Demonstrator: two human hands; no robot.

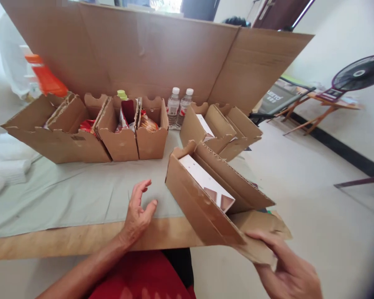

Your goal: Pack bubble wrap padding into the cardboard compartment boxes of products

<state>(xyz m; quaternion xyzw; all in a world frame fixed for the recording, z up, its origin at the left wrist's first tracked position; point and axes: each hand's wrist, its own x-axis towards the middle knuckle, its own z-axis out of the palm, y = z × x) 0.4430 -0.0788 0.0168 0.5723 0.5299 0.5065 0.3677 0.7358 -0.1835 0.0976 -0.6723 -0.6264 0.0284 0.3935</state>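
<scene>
My right hand grips the near end flap of a cardboard box at the table's front right. Inside that box lies a white carton with brown patches. Part of the box reaches past the table edge, and its underside is hidden. My left hand hovers over the front of the table, left of the box and apart from it. Its fingers are slightly bent and spread, with nothing in them.
Open cardboard bins with snack packets line the back left. Two water bottles stand beside them. More boxes sit behind the held one. A tall cardboard panel closes off the back. White plastic containers lie at left.
</scene>
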